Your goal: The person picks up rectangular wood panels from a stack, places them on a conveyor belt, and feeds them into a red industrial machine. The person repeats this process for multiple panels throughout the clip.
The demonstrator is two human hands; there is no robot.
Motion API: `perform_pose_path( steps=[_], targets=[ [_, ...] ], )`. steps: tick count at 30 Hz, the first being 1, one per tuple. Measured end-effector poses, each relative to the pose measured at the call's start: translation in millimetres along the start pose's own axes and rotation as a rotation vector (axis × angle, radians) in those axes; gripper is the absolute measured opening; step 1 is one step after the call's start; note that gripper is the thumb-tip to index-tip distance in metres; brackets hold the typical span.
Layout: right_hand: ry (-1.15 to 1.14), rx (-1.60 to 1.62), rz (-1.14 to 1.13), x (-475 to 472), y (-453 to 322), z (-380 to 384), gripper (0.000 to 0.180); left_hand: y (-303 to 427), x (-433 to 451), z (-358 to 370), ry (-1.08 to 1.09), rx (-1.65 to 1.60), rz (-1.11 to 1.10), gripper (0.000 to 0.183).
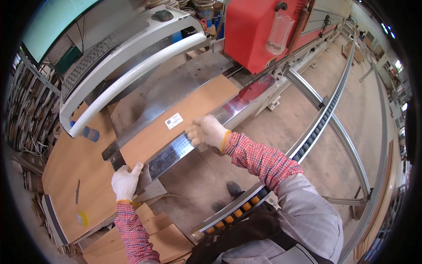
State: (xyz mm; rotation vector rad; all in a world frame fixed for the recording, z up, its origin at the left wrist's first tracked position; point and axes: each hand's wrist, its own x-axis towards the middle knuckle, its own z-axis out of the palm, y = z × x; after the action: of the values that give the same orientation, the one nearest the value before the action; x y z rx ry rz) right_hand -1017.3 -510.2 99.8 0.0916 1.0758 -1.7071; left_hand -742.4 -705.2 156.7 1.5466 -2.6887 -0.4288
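A long wood-toned panel (pixel 184 109) lies across the metal bed of a machine, with a white printed label (pixel 173 121) on its top face. My left hand (pixel 126 183), in a white knitted glove, holds the panel's near left end with the thumb raised along the corner; its other fingers are partly hidden. At the middle of the panel's near edge is my right hand (pixel 209 132), gloved too. Its fingers curl down by the polished metal plate (pixel 174 153); whether they grip the panel is unclear. The panel's far right end reaches toward the red machine housing (pixel 247 36).
A white curved console (pixel 138 76) with a keyboard (pixel 89 62) and mouse (pixel 162 15) overhangs the far left. On a wood-toned side table (pixel 95 171) lie a blue bottle (pixel 89 133), a knife-like tool (pixel 77 192) and a yellow tape roll (pixel 81 218). A roller rail (pixel 324 122) curves along the right.
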Motion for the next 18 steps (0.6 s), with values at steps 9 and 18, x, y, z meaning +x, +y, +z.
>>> perform_pose_path(
  steps=[9, 18],
  targets=[
    [-0.040, 0.096, -0.005, 2, -50, -58, 0.022, 41, 11, 27, 0.072, 0.078, 0.278, 0.058],
    [0.114, 0.118, 0.071, 4, -121, -130, 0.031, 123, 22, 54, 0.099, 0.129, 0.427, 0.058]
  ],
)
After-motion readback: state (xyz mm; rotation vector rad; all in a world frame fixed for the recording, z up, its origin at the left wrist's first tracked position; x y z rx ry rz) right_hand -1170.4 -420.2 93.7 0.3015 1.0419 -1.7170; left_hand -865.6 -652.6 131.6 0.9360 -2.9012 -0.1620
